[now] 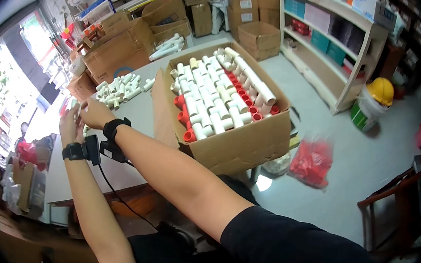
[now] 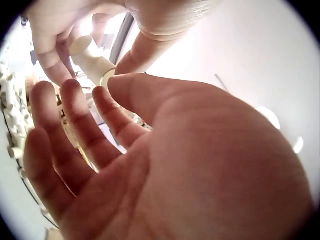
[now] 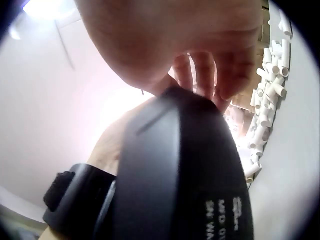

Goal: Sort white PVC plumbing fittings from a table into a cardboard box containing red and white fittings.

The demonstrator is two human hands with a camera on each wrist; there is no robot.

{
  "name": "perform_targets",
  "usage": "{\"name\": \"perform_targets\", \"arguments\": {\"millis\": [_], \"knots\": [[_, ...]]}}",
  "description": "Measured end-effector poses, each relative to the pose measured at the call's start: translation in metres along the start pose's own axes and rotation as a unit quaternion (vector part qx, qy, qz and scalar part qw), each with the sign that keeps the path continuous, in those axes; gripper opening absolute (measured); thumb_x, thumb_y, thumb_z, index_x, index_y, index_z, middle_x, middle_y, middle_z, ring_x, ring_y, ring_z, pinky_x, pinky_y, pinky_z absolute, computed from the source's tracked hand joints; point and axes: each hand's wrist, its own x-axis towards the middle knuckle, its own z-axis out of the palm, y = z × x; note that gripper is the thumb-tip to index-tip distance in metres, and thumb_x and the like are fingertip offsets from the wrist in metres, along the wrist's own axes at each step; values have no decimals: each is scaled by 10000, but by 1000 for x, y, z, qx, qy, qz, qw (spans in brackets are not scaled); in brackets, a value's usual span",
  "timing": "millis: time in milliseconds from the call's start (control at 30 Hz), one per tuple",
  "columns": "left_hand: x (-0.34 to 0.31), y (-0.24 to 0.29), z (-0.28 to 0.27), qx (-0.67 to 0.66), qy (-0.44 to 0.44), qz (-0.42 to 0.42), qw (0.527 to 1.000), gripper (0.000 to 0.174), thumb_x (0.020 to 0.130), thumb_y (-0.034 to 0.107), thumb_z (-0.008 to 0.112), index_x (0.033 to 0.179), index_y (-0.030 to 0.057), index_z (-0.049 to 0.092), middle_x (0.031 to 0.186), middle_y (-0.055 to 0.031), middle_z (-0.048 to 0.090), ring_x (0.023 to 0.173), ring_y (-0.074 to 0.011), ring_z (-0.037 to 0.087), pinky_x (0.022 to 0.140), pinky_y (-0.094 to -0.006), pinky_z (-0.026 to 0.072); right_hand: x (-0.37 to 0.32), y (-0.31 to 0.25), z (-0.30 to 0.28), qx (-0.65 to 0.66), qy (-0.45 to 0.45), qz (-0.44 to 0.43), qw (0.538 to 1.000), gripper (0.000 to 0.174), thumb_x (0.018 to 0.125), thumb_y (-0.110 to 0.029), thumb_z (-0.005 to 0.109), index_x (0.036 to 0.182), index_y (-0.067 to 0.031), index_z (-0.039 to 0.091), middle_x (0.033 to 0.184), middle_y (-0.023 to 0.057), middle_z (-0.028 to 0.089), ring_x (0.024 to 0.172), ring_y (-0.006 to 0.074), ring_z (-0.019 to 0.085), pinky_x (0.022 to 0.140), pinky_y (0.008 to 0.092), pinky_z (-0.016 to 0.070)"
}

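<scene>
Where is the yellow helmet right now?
In the head view, the yellow helmet sits at the right, on a white bucket, beside the end of the pale shelf.

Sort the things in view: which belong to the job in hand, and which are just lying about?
Likely in the job:
White tubular plastic fitting, between right hand and left hand
Loose white plastic fittings on the table
Brown cardboard box of red and white fittings

Apparently just lying about:
Yellow hard hat
White bucket with green label

Blk sleeve (image 1: pixel 289 239), wristbands (image 1: pixel 75 151) w/ cable (image 1: pixel 112 188)
</scene>
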Motion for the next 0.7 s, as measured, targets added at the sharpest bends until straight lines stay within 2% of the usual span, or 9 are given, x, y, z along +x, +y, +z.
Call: {"name": "perform_targets", "arguments": {"millis": [100,167,200,300,400,533,633,667,700], "knots": [[-8,11,30,-8,-4,51,999,409,797,123,677,1141,-2,495,935,-48,558,786,-121,573,632,-202,493,13,-1,-15,69,44,-12,997,416,858,-339,542,1080,12,505,856,195,648,759,277,649,693,344,509],[-27,21,49,32,-1,64,997,458,790,131,700,1155,-36,481,934,-65,568,747,-117,589,608,-196,511,-1,-24,-42,182,6,21,983,408,869,-341,554,1076,5,491,793,131,636,592,191,613,527,293,491],[-35,25,56,30,-37,69,997,459,800,160,695,1161,-31,484,912,-61,583,706,-112,591,591,-198,514,18,-3,-35,154,17,-21,988,371,875,-301,557,1078,0,480,736,93,608,508,136,558,433,252,443],[-12,7,52,10,-105,53,993,465,817,231,684,1154,-26,492,886,-61,605,689,-118,608,568,-205,519,14,-6,-49,92,3,-22,996,345,860,-242,565,1088,3,483,796,115,604,557,146,577,468,261,463],[-24,5,67,14,-61,37,997,508,796,283,706,1143,-12,480,874,-72,605,672,-120,614,552,-210,518,17,4,-55,27,36,-97,994,356,849,-220,573,1110,5,482,859,131,607,612,160,599,522,274,486],[-14,1,65,54,-98,-11,994,588,751,400,736,1109,29,453,878,-84,601,693,-131,629,565,-217,507,2,-25,-77,9,-1,-71,997,395,852,-252,601,1107,27,486,877,147,610,723,195,626,607,291,503],[-46,27,79,70,-76,9,995,624,745,493,710,1088,34,461,895,-71,595,713,-143,638,593,-233,490,-11,-57,-92,-37,9,-70,997,405,833,-296,610,1079,12,518,881,191,638,821,279,640,720,345,496],[-52,35,81,79,-104,10,991,642,741,554,683,1066,44,468,917,-58,585,736,-148,645,606,-240,464,-9,-61,-97,-63,27,-107,992,389,823,-306,622,1027,17,547,857,184,648,787,280,645,710,353,499],[-58,42,84,76,-117,10,990,547,771,565,637,1029,103,498,859,-22,544,709,-138,597,627,-243,440,-7,-65,-104,-68,28,-124,989,389,811,-305,636,1011,20,560,869,180,649,780,279,646,704,351,502]]}}
